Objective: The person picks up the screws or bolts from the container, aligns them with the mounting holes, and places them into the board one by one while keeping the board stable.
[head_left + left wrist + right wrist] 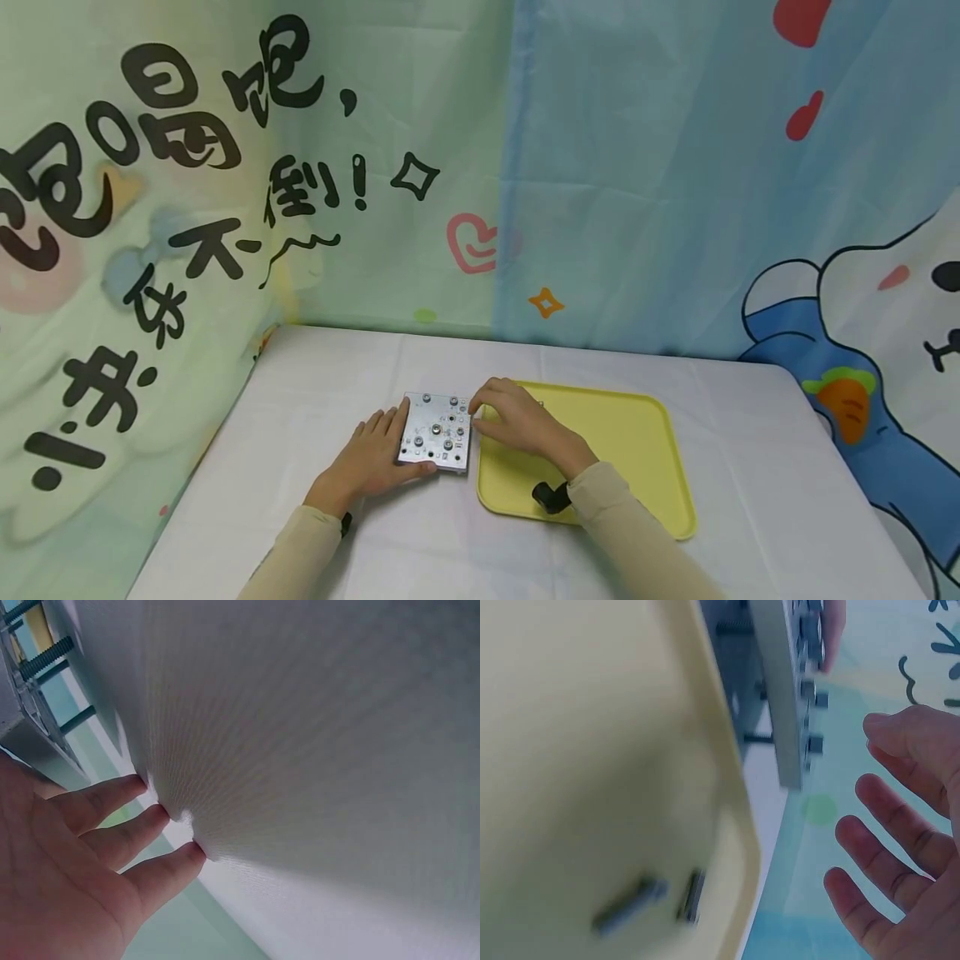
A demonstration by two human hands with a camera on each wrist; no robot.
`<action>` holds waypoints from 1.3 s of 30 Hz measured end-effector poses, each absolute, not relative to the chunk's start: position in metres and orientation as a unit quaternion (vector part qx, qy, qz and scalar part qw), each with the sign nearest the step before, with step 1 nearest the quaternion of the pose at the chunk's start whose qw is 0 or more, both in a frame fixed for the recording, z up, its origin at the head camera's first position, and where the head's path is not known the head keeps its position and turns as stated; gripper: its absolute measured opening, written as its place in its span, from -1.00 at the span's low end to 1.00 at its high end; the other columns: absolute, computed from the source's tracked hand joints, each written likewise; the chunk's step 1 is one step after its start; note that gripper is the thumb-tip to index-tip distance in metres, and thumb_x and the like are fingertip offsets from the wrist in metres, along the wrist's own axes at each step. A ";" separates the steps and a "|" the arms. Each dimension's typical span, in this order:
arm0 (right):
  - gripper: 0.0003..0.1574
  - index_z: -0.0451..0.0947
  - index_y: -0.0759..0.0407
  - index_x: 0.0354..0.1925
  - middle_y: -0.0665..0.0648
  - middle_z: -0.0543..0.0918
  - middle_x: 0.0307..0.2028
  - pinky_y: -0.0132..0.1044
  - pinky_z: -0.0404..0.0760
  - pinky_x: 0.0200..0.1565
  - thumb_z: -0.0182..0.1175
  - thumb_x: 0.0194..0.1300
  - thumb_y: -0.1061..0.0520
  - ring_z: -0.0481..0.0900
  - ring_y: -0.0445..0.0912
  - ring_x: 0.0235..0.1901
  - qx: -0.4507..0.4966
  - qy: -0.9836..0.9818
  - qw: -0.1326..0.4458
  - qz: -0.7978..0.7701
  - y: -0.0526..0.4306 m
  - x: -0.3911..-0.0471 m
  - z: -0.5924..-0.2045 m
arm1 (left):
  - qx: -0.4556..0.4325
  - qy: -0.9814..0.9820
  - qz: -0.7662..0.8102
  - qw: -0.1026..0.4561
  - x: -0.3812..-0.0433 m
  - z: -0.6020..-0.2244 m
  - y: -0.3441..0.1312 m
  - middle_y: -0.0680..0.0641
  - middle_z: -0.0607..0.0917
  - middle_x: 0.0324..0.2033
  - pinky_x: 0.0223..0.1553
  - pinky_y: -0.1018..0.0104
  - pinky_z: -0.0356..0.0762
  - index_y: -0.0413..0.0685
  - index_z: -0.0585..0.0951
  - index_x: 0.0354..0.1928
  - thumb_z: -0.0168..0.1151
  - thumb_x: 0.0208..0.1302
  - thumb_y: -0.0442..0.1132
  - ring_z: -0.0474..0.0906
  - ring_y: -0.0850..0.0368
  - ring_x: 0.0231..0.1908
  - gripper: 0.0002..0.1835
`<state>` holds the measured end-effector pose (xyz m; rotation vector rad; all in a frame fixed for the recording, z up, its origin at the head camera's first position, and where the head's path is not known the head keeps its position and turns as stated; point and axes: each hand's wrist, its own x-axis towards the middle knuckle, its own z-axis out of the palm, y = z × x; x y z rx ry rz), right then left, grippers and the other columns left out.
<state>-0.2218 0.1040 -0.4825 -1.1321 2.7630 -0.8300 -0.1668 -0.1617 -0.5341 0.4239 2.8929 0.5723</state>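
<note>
The metal plate lies flat-side up on the white desk, just left of the yellow tray. It is almost square, so no side looks much longer. Bolts stand up in it, and their ends poke out underneath.

The left hand is the nearer one: it touches the plate. Its grip is wide, with straight fingers along the left side and the thumb along the near edge. Three fingertips touch the desk.

The right hand is over the tray's left edge. The plate is just to its left, and the thumb and pointing finger are by the plate's far right corner. I can't tell if they touch it. This grip is loose and partly spread, and I see nothing in it.

Two loose bolts lie on their sides in the tray.
</note>
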 end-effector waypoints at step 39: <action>-0.87 0.62 -0.02 -0.36 -0.02 0.56 -0.25 0.07 0.52 -0.13 0.40 0.20 0.04 0.51 0.01 -0.19 -0.253 0.947 0.023 -0.196 0.222 -0.209 -0.516 | 0.143 0.967 0.191 0.085 -0.165 -0.535 -0.162 -0.35 0.23 0.44 0.39 -0.21 0.07 -0.18 -0.07 0.59 0.14 0.14 0.53 0.12 -0.32 0.43 0.26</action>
